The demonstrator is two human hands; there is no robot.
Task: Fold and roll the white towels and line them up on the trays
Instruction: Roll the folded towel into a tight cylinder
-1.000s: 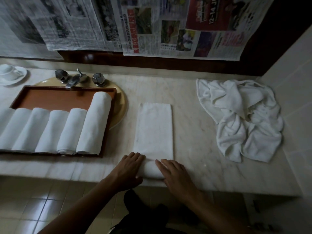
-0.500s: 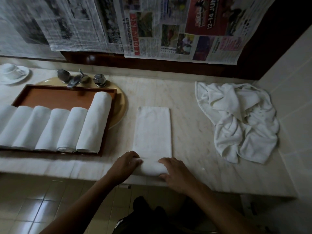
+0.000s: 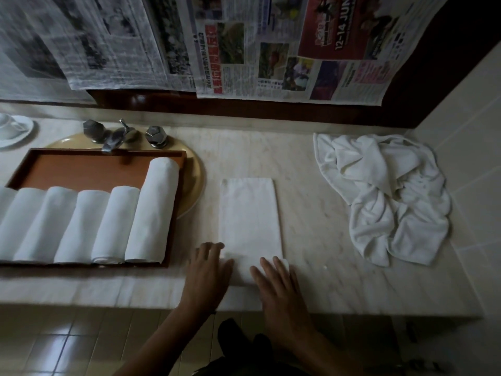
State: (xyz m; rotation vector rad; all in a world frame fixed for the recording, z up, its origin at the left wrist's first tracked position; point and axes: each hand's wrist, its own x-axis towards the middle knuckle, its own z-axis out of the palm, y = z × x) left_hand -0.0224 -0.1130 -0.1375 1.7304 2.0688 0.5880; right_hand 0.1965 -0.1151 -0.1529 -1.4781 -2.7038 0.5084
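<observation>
The folded towel (image 3: pixel 249 213) lay lengthwise near the middle of the counter (image 3: pixel 311 180), its near end turned up into a short roll (image 3: pixel 242 271) close to the front edge. The left grip (image 3: pixel 208 270), somewhat blurred, lay flat with fingers straight over the roll's left end, and the right grip (image 3: pixel 273 286) lay flat with fingers straight over its right end; neither curled round the cloth, both pressed on it from above. The likeliest fault, as I judged it, was a skewed roll: should one palm push ahead of the other, the roll would cone out, fat at one end and loose at the other, and would not match the rolled towels (image 3: pixel 151 213) lying side by side in the tray (image 3: pixel 95 152) toward the left end of the counter. Flat palms gave only friction, so the soft cloth could slide over the smooth stone instead of turning, and the folded layers could creep apart and show a ragged edge. With the roll so near the front edge, a careless backward drag might have tipped it off the counter. The tray's front row looked full up to its right wall, so a place for this one would need thought. The heap of unfolded towels (image 3: pixel 385 196) lay well apart toward the back right corner and seemed unlikely to interfere
</observation>
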